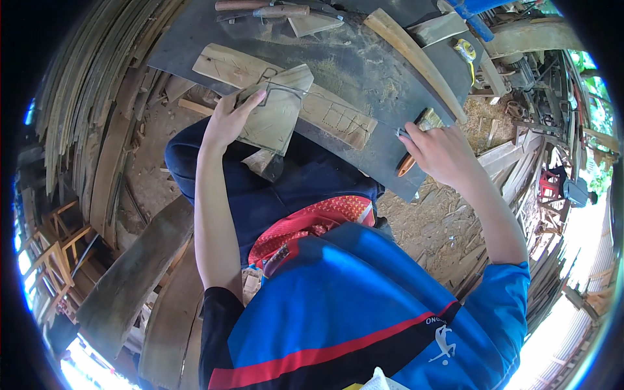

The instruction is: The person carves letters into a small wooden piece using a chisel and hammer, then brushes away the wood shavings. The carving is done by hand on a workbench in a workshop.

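Observation:
My left hand (226, 123) grips a flat, angular piece of wood (270, 127) marked with dark lines, the thumb lying on its upper face. Part of that piece overlaps a longer wooden board (339, 118), which bears a dotted pattern and lies on the dark tabletop (325, 49). Near the table's right edge, my right hand (441, 151) is closed around a paintbrush (406, 165) with an orange-brown handle. Its pale bristles point up and away from me, close to the tabletop.
Wooden-handled tools (281, 12) lie at the table's far edge. A long curved wooden piece (416, 62) crosses the right side, with a yellow tape measure (465, 49) beyond it. Planks (84, 97) are stacked at the left. Wood shavings (426, 224) cover the floor at right.

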`<action>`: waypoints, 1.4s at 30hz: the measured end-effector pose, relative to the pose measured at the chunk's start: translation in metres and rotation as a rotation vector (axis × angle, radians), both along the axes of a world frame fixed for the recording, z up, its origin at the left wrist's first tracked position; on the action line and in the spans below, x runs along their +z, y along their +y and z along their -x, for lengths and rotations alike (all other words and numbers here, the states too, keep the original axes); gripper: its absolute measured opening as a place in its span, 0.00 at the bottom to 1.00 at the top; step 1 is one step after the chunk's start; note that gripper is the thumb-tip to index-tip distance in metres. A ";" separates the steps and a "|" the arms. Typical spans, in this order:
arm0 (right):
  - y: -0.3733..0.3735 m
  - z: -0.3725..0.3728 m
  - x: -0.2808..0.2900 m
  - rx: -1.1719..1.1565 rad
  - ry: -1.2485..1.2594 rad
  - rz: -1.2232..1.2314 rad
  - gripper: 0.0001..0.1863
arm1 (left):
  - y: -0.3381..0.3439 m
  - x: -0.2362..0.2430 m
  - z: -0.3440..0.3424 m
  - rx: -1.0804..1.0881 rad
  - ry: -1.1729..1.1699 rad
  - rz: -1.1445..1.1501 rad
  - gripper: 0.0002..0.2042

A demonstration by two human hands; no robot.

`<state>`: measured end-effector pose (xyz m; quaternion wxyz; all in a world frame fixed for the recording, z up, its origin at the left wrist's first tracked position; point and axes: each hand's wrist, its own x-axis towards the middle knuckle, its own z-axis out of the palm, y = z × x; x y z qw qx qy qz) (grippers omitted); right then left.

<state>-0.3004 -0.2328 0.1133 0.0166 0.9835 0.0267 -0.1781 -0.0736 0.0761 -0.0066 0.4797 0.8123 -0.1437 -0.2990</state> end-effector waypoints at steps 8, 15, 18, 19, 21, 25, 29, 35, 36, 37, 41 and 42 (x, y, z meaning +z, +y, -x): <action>0.001 0.002 -0.006 -0.027 -0.042 -0.050 0.14 | -0.002 0.010 0.005 0.010 -0.034 -0.022 0.25; 0.001 -0.006 -0.005 -0.052 0.018 -0.019 0.15 | 0.005 0.005 0.005 -0.015 -0.132 -0.052 0.26; -0.019 0.013 -0.002 -0.077 0.032 0.035 0.16 | 0.005 0.009 0.009 0.010 -0.147 -0.080 0.25; -0.022 0.017 -0.001 -0.079 0.035 0.064 0.17 | 0.005 0.010 0.011 0.024 -0.155 -0.068 0.25; -0.023 0.025 -0.003 -0.121 -0.004 0.001 0.17 | 0.005 0.009 0.015 0.059 -0.147 -0.025 0.25; -0.014 0.030 -0.010 -0.192 0.037 -0.108 0.18 | 0.006 -0.001 0.025 0.110 -0.091 0.055 0.23; -0.005 0.031 -0.024 -0.229 0.022 -0.203 0.19 | 0.005 -0.010 0.039 0.184 0.005 0.098 0.22; -0.033 0.017 -0.057 -0.385 -0.291 -0.144 0.18 | -0.010 -0.021 0.070 0.515 0.320 0.298 0.23; -0.041 0.009 -0.066 -0.401 -0.284 -0.116 0.17 | -0.012 -0.025 0.075 0.553 0.344 0.334 0.23; -0.047 0.001 -0.071 -0.423 -0.276 -0.091 0.17 | -0.013 -0.026 0.078 0.587 0.369 0.366 0.23; -0.060 -0.030 -0.079 -0.404 -0.434 -0.098 0.15 | -0.025 -0.011 0.088 0.529 0.322 0.232 0.24; -0.064 -0.035 -0.082 -0.347 -0.534 -0.084 0.15 | -0.025 -0.010 0.091 0.522 0.325 0.253 0.24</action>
